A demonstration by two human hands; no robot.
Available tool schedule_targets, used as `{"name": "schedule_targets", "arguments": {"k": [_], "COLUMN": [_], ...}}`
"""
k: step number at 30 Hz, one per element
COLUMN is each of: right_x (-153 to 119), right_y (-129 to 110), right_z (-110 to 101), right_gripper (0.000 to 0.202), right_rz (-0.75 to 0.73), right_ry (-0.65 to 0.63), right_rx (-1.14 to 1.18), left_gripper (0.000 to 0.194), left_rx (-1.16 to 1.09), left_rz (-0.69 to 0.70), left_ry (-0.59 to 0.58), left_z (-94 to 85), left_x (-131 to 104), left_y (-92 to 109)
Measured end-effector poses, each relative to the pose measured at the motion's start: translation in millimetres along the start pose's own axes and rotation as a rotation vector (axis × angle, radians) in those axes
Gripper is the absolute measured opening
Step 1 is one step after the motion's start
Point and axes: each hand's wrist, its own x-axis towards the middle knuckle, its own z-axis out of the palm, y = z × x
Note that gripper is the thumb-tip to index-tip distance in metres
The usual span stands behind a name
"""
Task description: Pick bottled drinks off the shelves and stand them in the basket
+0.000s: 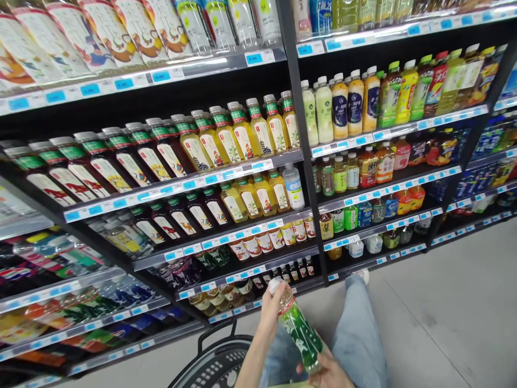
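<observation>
A drink bottle (pixel 299 333) with a green label and a white cap is tilted in front of my legs, its cap end toward the shelves. Near the cap, my left hand (pixel 271 308) is closed around the bottle's neck. My right hand (pixel 325 369) grips the bottom end, with its fingers on both sides of the base. Close to my left forearm, a dark shopping basket (pixel 214 364) with a raised handle stands on the floor.
Shelves of bottled drinks fill the view ahead, with price tags along a shelf edge (pixel 194 180). Dark bottles (pixel 109 167) and yellow bottles (pixel 252 132) stand in rows. A black upright post (pixel 307 140) divides the bays. Grey floor (pixel 444 302) lies to the right.
</observation>
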Motion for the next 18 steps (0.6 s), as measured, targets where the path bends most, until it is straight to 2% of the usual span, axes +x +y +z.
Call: {"name": "schedule_targets", "arguments": {"k": [2, 4, 7, 9, 12, 15, 18], "right_x": [0, -1, -7, -12, -18, -22, -24], "right_y": [-3, -9, -18, -24, -32, -36, -39], "right_z": [7, 14, 17, 12, 4, 3, 7], "right_gripper": [0.072, 0.077, 0.066, 0.072, 0.091, 0.099, 0.098], "right_rz": [-0.086, -0.126, -0.042, 0.124, 0.318, 0.399, 0.384], "right_ry": [0.121, 0.176, 0.051, -0.099, -0.250, -0.319, -0.302], "right_rx": [-0.011, -0.039, -0.072, -0.047, -0.029, -0.053, -0.058], "left_gripper": [0.064, 0.064, 0.062, 0.060, 0.054, 0.051, 0.050], "left_rx": [0.022, 0.035, 0.052, 0.047, 0.019, -0.008, -0.016], "left_rz": [0.013, 0.012, -0.007, -0.014, -0.021, -0.036, -0.033], "left_ry": [0.054, 0.111, 0.124, 0.048, -0.117, -0.198, -0.191], "left_z": [0.1, 3.6, 11.4, 16.2, 23.0, 29.7, 34.6], "left_x": [5, 7, 6, 4, 0, -3, -3], "left_y": [1, 1, 5, 9, 15, 16, 11]}}
